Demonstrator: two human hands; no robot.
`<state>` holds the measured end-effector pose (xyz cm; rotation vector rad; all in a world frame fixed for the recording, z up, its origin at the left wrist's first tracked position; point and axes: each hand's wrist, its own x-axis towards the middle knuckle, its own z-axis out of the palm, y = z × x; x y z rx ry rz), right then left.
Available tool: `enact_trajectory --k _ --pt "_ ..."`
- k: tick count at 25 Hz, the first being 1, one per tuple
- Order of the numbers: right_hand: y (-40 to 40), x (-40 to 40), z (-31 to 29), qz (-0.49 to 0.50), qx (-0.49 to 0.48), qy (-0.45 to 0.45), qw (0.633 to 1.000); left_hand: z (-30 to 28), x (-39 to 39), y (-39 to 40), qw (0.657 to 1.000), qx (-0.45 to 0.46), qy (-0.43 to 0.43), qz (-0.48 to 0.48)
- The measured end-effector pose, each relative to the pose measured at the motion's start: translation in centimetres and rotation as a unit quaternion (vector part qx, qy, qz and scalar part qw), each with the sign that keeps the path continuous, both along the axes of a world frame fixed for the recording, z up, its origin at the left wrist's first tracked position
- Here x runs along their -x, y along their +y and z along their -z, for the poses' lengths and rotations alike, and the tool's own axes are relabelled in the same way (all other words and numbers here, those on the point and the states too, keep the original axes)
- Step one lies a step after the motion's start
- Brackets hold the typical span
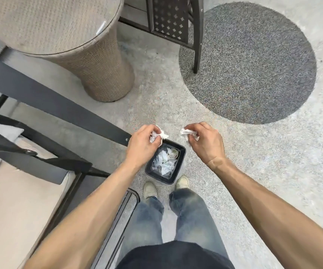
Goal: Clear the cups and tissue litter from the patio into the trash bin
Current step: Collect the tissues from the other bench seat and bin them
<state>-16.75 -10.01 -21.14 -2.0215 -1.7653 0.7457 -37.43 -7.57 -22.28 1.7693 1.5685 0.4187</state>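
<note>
A small black square trash bin (pixel 182 152) with a clear liner stands on the concrete just in front of my shoes. Inside it lie crumpled white tissues and a cup (pixel 173 153). My left hand (pixel 144 143) hovers over the bin's left rim, closed on a crumpled white tissue (pixel 159 135). My right hand (pixel 204 142) is just right of the bin's far corner, pinching another white tissue (pixel 186 132). Both hands are above the bin's height.
A wicker pedestal table (pixel 63 35) stands at the upper left. Dark metal chairs (pixel 50 105) with a beige cushion (pixel 15 206) crowd the left side. A metal chair leg (pixel 196 55) rests on a round grey mat (pixel 254 63) at the upper right.
</note>
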Motion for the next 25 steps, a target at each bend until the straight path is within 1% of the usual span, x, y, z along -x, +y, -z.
enact_trajectory --k 4,8,12,14,16,19,22,25 --pt "-0.4 0.9 8.5 -0.002 0.096 0.001 0.995 8.0 0.3 -2.2 0.993 0.098 0.034 -0.049" --pt "-1.7 2.7 18.8 0.004 0.174 0.003 0.985 17.8 0.5 -3.6 0.975 0.194 0.060 -0.093" --pt "-2.4 4.3 28.8 0.015 0.237 -0.018 0.971 27.4 -0.1 -4.3 0.956 0.263 0.064 -0.116" --pt "-2.4 4.9 32.9 0.023 0.251 -0.040 0.967 31.6 -0.5 -4.6 0.950 0.281 0.078 -0.113" --pt "-2.3 5.5 35.7 0.014 0.250 -0.057 0.966 34.7 -0.8 -4.8 0.950 0.280 0.092 -0.106" --pt "-2.5 6.2 38.6 -0.005 0.251 -0.088 0.964 37.6 -1.0 -5.3 0.954 0.259 0.123 -0.088" --pt "-2.9 6.4 40.4 0.001 0.258 -0.104 0.961 39.3 -1.1 -5.7 0.952 0.244 0.165 -0.088" --pt "-3.2 6.3 41.5 0.007 0.262 -0.102 0.959 40.1 -1.7 -5.7 0.950 0.247 0.172 -0.081"
